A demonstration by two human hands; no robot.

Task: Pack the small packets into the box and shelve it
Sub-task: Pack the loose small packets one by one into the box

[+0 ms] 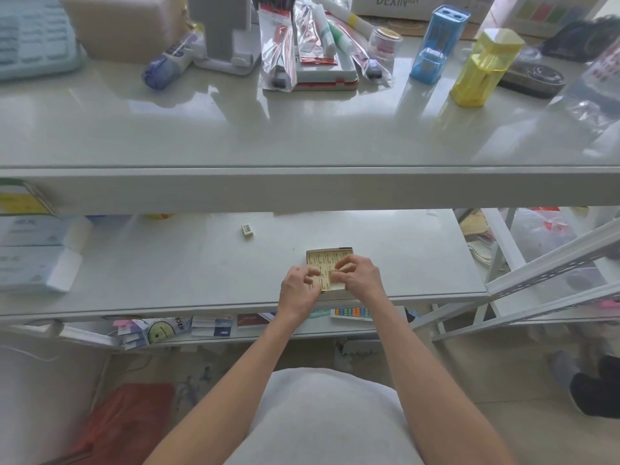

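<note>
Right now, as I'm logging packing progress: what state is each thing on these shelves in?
Shallow cardboard box: open, lying flat, nearly full of packed packets.
Loose small cream packet: lying on the white shelf, apart from the box.
Right hand: pinches a held cream packet over the box.
Left hand: fingers curled at the box's near-left corner; grip unclear.
Yellow clear plastic container: standing.
Blue clear plastic container: standing.

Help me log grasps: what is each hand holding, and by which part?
Right hand pinches a small pale-yellow packet by one end, over the beige cardboard box. Left hand, fingers curled, meets the box's left edge; grip cannot be told.
</note>
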